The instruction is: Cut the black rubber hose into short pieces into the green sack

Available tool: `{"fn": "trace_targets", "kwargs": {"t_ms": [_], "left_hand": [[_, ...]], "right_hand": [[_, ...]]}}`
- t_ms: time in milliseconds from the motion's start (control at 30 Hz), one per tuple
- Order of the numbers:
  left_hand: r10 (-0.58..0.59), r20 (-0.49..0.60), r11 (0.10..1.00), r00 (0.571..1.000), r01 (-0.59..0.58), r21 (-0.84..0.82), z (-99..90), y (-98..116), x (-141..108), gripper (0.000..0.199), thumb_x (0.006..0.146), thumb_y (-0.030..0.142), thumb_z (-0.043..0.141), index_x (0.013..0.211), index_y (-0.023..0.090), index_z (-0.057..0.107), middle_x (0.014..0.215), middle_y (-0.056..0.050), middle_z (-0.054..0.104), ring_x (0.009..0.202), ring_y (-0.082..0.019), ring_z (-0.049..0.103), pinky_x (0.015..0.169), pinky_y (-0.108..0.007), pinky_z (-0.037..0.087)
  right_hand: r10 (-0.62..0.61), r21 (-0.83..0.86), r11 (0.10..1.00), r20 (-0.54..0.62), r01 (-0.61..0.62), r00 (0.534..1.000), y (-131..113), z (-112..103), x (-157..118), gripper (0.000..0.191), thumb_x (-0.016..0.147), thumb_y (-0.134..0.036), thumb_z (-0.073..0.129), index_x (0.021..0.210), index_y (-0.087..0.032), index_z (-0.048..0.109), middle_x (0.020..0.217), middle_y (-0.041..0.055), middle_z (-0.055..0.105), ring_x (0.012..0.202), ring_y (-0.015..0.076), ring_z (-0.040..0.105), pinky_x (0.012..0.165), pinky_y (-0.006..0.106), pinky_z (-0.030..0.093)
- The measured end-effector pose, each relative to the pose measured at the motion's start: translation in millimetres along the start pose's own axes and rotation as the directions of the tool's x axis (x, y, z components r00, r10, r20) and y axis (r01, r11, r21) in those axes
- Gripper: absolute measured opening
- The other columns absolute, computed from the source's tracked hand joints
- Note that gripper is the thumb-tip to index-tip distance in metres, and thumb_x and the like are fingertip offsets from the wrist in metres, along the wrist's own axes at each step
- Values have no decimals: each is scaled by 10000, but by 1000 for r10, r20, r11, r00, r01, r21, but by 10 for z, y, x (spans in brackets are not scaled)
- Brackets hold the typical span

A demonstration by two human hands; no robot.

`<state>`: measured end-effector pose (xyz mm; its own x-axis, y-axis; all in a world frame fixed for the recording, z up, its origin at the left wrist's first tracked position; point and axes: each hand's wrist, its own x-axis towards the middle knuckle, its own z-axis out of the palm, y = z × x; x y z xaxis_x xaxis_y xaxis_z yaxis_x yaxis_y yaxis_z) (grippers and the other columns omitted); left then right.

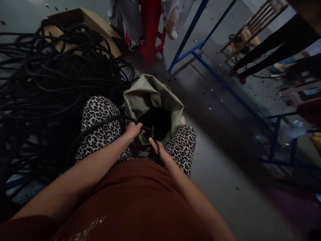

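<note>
My left hand [134, 130] is closed round a black rubber strip [107, 120], which runs back over my left knee toward the big heap on the left. The strip's short front end sticks out over the mouth of a green woven sack [173, 100]. My right hand [156, 147] holds black-handled scissors [158, 149]; their blades point up, close to the strip's end. The sack stands open between my knees, its inside dark, and what lies in it cannot be made out.
A large tangle of black strips [57, 77] covers the left, against an open cardboard box [97, 25]. Ahead are a red stool [151, 30], a person's legs [129, 16] and a blue metal frame [195, 53]. Another person's legs [273, 47] and a wooden chair [253, 25] are at right.
</note>
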<state>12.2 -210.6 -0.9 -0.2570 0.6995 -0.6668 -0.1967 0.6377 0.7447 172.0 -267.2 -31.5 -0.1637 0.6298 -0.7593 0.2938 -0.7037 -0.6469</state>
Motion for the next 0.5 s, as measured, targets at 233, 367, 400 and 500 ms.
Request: {"fn": "trace_targets", "kwargs": {"t_ms": [233, 367, 400, 500], "left_hand": [[25, 20, 999, 999, -26, 28, -18, -12, 6, 81, 737, 198, 557, 722, 150, 493, 528, -11, 572, 461, -137, 599, 445, -212, 456], [14, 25, 1000, 1000, -14, 7, -14, -10, 3, 101, 745, 208, 572, 722, 147, 496, 538, -11, 575, 465, -136, 598, 457, -221, 462], [8, 27, 1000, 1000, -8, 0, -12, -7, -2, 106, 752, 213, 574, 727, 145, 497, 540, -12, 575, 467, -135, 598, 462, -223, 464], [-9, 42, 999, 999, 11, -38, -7, -3, -21, 131, 780, 229, 577, 734, 135, 498, 551, -19, 577, 476, -130, 601, 475, -225, 472]], "right_hand": [[-16, 6, 1000, -7, 17, 1000, -63, 9, -79, 491, 806, -627, 493, 781, -139, 529, 537, 17, 574, 411, 109, 546, 397, 192, 431], [-56, -12, 998, -12, 56, 998, -95, 5, -128, 515, 802, -647, 476, 743, -138, 519, 485, -4, 528, 366, 94, 507, 367, 186, 420], [-60, -14, 998, -9, 60, 998, -100, 2, -138, 522, 802, -654, 468, 741, -138, 517, 480, -7, 522, 358, 93, 502, 361, 186, 417], [-65, -15, 998, -8, 65, 998, -116, -4, -161, 528, 803, -662, 456, 728, -142, 504, 472, -12, 511, 340, 93, 494, 345, 189, 415]]}}
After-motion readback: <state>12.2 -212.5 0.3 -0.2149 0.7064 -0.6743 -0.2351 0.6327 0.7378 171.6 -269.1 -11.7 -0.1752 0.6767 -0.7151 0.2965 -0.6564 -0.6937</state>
